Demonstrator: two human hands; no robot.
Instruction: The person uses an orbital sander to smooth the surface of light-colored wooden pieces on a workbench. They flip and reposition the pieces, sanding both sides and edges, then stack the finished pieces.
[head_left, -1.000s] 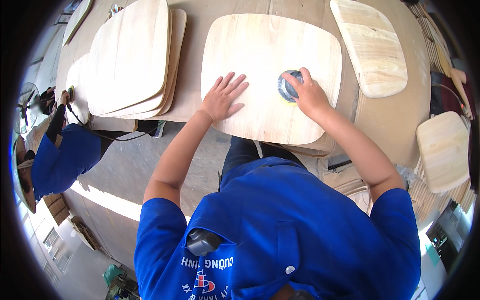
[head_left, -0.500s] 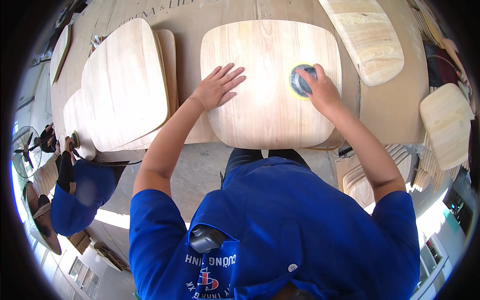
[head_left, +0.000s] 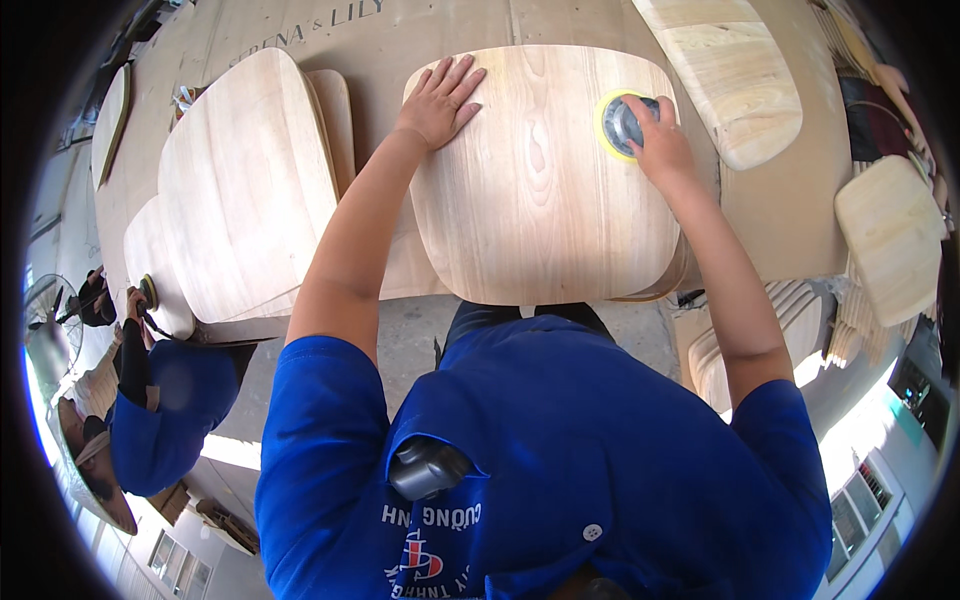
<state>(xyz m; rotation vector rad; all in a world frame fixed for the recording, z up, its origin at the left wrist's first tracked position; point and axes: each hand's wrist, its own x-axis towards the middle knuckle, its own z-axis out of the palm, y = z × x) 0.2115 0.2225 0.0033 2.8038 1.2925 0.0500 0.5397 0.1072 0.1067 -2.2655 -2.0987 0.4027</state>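
Centrally, head view: one wooden panel (head_left: pixel 540 220), pale, broad, with rounded corners and an oval grain figure near its middle, lying flat at the near edge of the desk (head_left: pixel 775 225), in front of the wearer. The edge of another panel shows beneath its lower right side.

Right hand (head_left: pixel 655 140): fingers curled over a round palm sander (head_left: pixel 624 128), dark on top with a yellow rim, placed on the upper right part of the panel.

Left hand (head_left: pixel 438 105): holding nothing, palm down, fingers spread, on the panel's upper left corner.

Desk, left side: a stack of pale panels (head_left: pixel 245 185), overlapping unevenly. Desk, upper right: one narrower wooden board (head_left: pixel 730 85), set obliquely, well apart from the sander. Desk covering: brown sheet, with printed lettering at the far side.

Right, beyond the desk: a pale board (head_left: pixel 890 240), tilted. Below the desk's right edge: stacked boards (head_left: pixel 770 340).

Wearer: blue short-sleeved shirt (head_left: pixel 600 420), a dark object (head_left: pixel 428 468) in its pocket.

Far left: a co-worker (head_left: pixel 180 410) in blue with a wide-brimmed hat (head_left: pixel 95 470), one hand at a second sander (head_left: pixel 149 291); a fan (head_left: pixel 52 320) beyond.
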